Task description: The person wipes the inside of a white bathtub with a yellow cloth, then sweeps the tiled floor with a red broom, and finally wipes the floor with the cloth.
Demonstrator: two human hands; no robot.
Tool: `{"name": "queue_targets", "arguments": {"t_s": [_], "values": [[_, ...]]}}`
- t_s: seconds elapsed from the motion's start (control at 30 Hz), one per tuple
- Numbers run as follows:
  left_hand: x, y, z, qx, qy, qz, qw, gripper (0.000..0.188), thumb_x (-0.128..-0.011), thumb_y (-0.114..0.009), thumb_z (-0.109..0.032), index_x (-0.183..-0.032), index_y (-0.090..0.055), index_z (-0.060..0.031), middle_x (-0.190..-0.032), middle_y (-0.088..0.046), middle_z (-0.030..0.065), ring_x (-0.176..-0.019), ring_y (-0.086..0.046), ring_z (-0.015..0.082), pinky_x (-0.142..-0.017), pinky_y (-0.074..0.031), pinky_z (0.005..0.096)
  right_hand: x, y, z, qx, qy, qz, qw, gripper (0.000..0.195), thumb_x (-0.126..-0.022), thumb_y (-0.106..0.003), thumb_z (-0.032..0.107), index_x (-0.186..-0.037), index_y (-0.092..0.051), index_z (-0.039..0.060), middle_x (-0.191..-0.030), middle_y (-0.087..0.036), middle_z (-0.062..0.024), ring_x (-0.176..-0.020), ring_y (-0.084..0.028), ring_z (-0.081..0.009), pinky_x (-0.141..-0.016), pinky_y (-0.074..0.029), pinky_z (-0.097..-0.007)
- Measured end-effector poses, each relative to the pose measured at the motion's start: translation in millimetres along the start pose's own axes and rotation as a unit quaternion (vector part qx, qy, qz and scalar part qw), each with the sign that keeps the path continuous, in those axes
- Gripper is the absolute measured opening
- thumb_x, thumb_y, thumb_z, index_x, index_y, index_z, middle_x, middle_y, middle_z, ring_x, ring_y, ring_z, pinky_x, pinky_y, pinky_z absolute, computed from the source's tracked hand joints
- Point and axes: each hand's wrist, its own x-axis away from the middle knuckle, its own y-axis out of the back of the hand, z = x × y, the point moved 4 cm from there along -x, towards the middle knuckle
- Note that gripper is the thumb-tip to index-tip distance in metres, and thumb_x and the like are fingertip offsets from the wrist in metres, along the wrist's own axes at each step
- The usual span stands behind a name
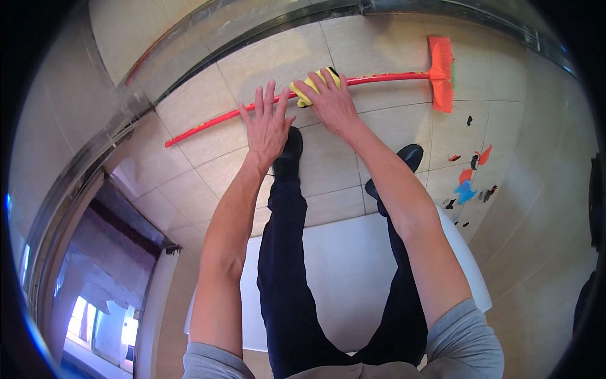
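A broom with a red handle and an orange head lies across the tiled floor before me. A strip of green bristles shows along the head's far right side. My right hand is closed over a yellow cloth with black edging, which lies over the middle of the handle. To its left, my left hand is palm down with fingers spread across the handle. Whether its palm presses on the handle or hovers just above cannot be made out.
Torn orange, black and blue scraps litter the floor at the right. My black shoes are beneath my hands. I sit on a smooth white seat. A dark metal track edges the floor, and a doorway opens at the lower left.
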Motion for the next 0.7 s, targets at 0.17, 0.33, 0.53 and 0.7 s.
{"name": "queue_targets", "arguments": {"t_s": [0.17,0.33,0.53,0.7], "values": [[3.8,-5.8,4.9,0.012,0.007,-0.001,1.000,0.076,-0.098,-0.072,-0.039,-0.164,-0.037,-0.0273,-0.175,-0.021,0.0097,-0.159,-0.026,0.0386,-0.114,-0.026,0.0791,-8.7,-31.5,-5.5,0.039,0.035,0.039,0.998,0.051,-0.098,-0.060,0.016,-0.148,-0.058,0.0262,-0.145,-0.058,-0.0131,-0.139,-0.051,-0.0374,-0.117,-0.034,-0.0632],[12.7,-1.9,8.2,0.020,0.025,0.011,0.999,0.074,-0.099,-0.071,-0.039,-0.164,-0.038,-0.0252,-0.176,-0.020,0.0108,-0.158,-0.026,0.0402,-0.113,-0.027,0.0796,-21.8,-31.7,-11.6,0.023,0.025,0.201,0.979,0.035,-0.096,-0.063,0.015,-0.131,-0.063,0.0187,-0.120,-0.065,-0.0138,-0.115,-0.063,-0.0364,-0.102,-0.046,-0.0581],[39.1,18.1,1.3,0.027,0.025,0.051,0.998,0.069,-0.099,-0.071,-0.037,-0.160,-0.043,-0.0245,-0.175,-0.021,0.0123,-0.160,-0.023,0.0399,-0.115,-0.024,0.0789,19.4,26.8,-2.0,-0.110,0.013,0.207,0.972,0.030,-0.094,-0.063,0.006,-0.123,-0.064,0.0149,-0.109,-0.065,-0.0155,-0.104,-0.065,-0.0413,-0.091,-0.052,-0.0521],[54.4,63.5,-12.9,-0.024,-0.037,0.067,0.997,0.040,-0.101,-0.068,-0.037,-0.128,-0.060,-0.0095,-0.174,-0.025,0.0136,-0.159,-0.026,0.0394,-0.115,-0.026,0.0767,53.4,90.1,6.2,-0.215,0.011,0.240,0.947,0.035,-0.093,-0.068,0.007,-0.127,-0.065,0.0157,-0.107,-0.065,-0.0127,-0.105,-0.064,-0.0357,-0.091,-0.052,-0.0472]]}}
